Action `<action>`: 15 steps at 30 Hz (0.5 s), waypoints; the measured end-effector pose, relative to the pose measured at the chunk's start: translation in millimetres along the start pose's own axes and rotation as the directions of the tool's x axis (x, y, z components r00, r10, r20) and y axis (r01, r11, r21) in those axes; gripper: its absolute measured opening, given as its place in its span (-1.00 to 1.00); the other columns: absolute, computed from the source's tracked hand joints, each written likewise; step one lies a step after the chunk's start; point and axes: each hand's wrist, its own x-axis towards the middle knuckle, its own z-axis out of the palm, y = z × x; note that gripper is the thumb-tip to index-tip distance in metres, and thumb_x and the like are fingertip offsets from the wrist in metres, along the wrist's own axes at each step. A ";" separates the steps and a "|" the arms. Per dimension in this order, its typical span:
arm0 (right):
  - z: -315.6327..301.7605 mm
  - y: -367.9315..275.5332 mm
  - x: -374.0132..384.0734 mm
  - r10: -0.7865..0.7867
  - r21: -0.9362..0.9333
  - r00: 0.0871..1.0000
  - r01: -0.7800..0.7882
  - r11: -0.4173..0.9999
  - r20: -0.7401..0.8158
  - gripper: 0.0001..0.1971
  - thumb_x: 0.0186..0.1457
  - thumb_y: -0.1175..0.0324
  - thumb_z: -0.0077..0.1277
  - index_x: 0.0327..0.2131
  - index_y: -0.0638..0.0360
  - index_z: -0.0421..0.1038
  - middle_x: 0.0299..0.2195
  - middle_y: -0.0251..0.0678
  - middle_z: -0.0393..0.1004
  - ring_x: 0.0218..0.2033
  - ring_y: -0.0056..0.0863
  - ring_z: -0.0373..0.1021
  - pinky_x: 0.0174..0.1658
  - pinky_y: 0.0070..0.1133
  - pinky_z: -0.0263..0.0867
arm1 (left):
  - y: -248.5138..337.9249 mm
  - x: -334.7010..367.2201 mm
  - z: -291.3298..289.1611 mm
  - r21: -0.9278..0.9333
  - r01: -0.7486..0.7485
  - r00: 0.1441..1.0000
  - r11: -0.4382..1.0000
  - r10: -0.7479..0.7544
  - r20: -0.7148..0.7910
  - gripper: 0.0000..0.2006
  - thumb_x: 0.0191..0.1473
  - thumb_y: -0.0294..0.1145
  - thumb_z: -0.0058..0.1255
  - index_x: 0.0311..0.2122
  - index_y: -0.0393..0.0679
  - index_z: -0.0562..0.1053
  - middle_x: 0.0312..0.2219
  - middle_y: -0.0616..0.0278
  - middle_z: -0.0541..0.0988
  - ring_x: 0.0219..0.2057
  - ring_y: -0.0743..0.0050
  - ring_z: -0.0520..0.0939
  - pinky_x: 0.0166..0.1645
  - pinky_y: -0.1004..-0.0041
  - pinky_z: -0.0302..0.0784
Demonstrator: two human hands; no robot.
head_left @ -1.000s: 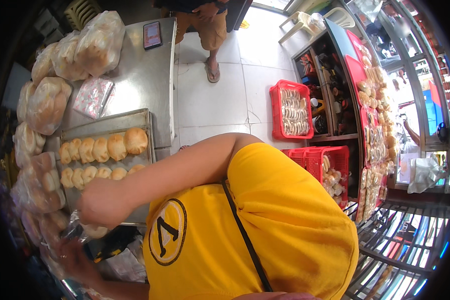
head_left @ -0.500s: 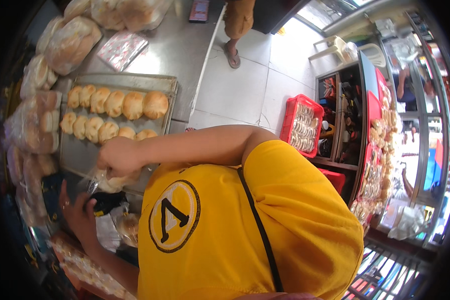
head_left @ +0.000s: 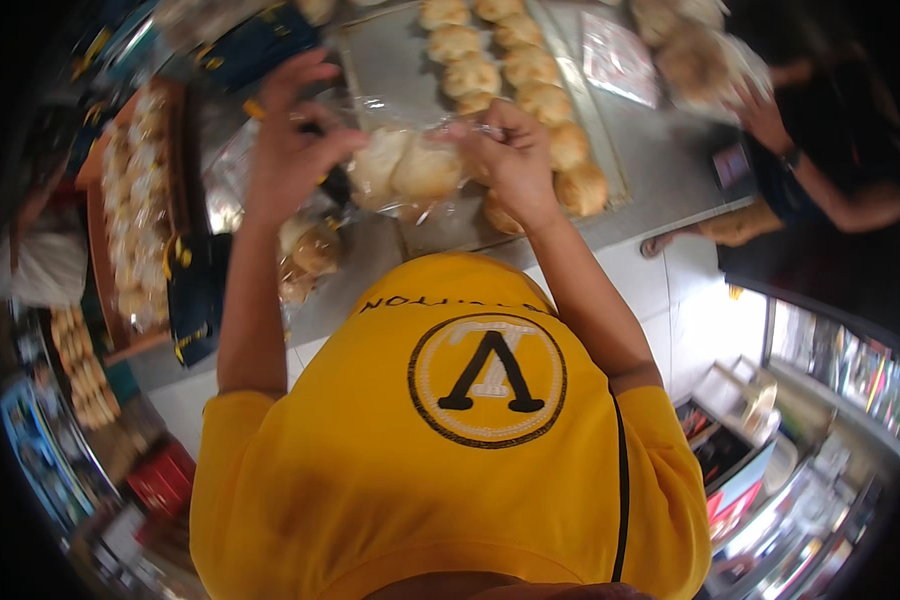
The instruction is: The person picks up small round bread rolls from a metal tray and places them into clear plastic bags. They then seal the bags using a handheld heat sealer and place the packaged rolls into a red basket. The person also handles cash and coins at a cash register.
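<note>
A clear plastic bag of pale round buns [head_left: 415, 168] hangs between my hands over the near edge of the metal tray [head_left: 385, 60]. My right hand [head_left: 510, 155] pinches the bag's upper right edge between thumb and fingers. On the other side, my left hand [head_left: 295, 135] has thumb and index finger bent together at the bag's left edge, the other fingers raised; motion smears it somewhat. Two rows of golden buns [head_left: 545, 103] lie on the tray, right beside and beyond my right hand.
A patterned plastic packet [head_left: 618, 60] lies right of the tray. At far right another person's hand [head_left: 763, 115] touches bagged bread [head_left: 705, 65]. On the left stand an orange crate of wrapped breads [head_left: 135, 200] and a dark blue bag [head_left: 198, 295]. More bagged buns [head_left: 310, 250] lie below my left hand.
My view has swung round, so tray and crate appear turned. My left hand has come up to the bag, which now shows between both hands. Another person's arm has appeared at right.
</note>
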 end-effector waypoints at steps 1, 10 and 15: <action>4.3 2.7 1.6 -0.004 0.062 1.000 0.005 0.998 -0.019 -0.68 0.01 0.65 0.02 -0.63 0.13 0.10 -0.47 -0.29 0.54 -0.39 -0.71 0.44 -0.45 -0.74 0.26 | -7.1 -2.5 8.8 0.104 0.057 0.998 0.993 -0.061 0.035 -0.62 -0.19 -0.55 0.24 -0.17 -0.14 0.45 -0.29 0.24 0.51 -0.41 0.55 0.55 -0.36 0.51 0.47; 7.4 14.9 15.4 0.015 0.170 1.000 -0.016 0.985 0.010 -0.67 0.06 0.65 0.00 -0.58 0.10 0.06 -0.42 -0.25 0.49 -0.35 -0.62 0.42 -0.40 -0.72 0.24 | -26.3 -6.3 12.4 0.215 0.114 0.975 0.970 -0.151 0.164 -0.71 -0.19 -0.55 0.24 -0.26 -0.14 0.50 -0.38 0.28 0.49 -0.31 0.58 0.49 -0.27 0.55 0.42; 4.8 10.8 25.8 0.069 0.096 0.985 -0.084 0.992 0.157 -0.70 0.08 0.68 -0.08 -0.52 0.10 0.03 -0.41 -0.16 0.50 -0.26 -0.45 0.46 -0.22 -0.64 0.29 | -25.4 -2.6 1.3 0.311 0.109 0.957 0.944 -0.185 0.223 -0.79 -0.20 -0.49 0.27 -0.39 -0.19 0.50 -0.41 0.33 0.48 -0.39 0.57 0.50 -0.26 0.56 0.41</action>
